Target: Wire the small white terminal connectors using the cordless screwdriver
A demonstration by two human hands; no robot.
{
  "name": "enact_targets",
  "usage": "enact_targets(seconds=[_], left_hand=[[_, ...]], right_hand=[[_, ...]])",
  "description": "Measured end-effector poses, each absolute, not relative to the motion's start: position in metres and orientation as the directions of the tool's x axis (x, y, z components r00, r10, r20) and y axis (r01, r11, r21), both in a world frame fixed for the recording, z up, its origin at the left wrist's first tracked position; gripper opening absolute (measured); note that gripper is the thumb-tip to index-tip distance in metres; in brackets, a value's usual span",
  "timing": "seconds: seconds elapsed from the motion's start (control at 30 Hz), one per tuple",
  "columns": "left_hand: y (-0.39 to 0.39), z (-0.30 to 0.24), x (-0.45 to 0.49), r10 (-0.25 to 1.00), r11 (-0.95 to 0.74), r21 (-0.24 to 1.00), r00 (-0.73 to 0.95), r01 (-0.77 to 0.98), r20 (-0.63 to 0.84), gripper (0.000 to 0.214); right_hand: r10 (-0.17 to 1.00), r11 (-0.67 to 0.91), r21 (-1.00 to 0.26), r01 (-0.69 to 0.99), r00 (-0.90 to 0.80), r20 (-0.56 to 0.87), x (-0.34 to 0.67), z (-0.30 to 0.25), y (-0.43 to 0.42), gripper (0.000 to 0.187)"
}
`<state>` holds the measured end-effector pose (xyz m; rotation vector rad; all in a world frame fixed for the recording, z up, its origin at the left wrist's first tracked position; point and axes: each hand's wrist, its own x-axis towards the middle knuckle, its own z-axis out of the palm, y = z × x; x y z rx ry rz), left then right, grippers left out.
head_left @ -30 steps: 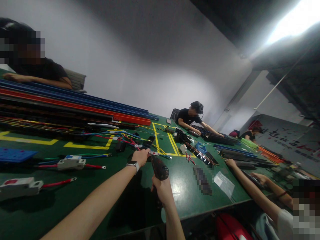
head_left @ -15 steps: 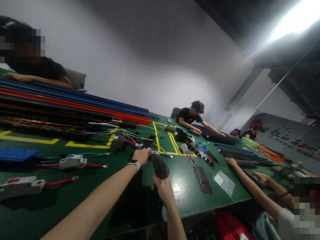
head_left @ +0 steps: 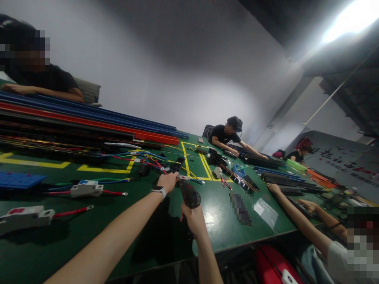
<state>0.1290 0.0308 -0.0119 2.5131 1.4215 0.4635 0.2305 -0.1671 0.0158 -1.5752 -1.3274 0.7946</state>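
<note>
Right hand (head_left: 194, 219) clamped on electric screwdriver (head_left: 189, 194), tip just beside left hand (head_left: 168, 182), apparently pinching a small part (head_left: 183, 178)

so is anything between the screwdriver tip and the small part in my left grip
Nothing visible: the power screwdriver in the right grip points straight at the small part in the left grip. Loose wires lie beyond it.

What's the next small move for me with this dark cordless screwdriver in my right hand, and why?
Probably ease the dark cordless screwdriver forward a touch, square to the small white part. The right hand grips its handle, its nose points at that part, and the left hand holds the part on the green table. Whether the bit is seated is too small to tell.
</note>
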Motion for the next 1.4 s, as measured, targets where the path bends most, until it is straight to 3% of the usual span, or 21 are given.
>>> enact_targets(seconds=[0.33, 0.67, 1.4], left_hand=[[0.0286, -0.0122, 0.1277, 0.857, -0.515, 0.342, 0.484, 0.786, 0.178, 0.038], [0.0303, -0.0120, 0.1290, 0.859, -0.511, 0.335, 0.487, 0.792, 0.158, 0.035], [0.0316, -0.0151, 0.1285, 0.851, -0.524, 0.337, 0.493, 0.782, 0.179, 0.037]], right_hand=[[0.967, 0.000, -0.967, 0.254, 0.246, 0.065, 0.2287, 0.0167, -0.1686, 0.013], [0.962, -0.011, -0.974, 0.227, 0.267, 0.051, 0.2274, 0.0182, -0.1683, 0.009], [0.968, -0.006, -0.932, 0.362, 0.237, 0.086, 0.2242, 0.0162, -0.1695, 0.020]])
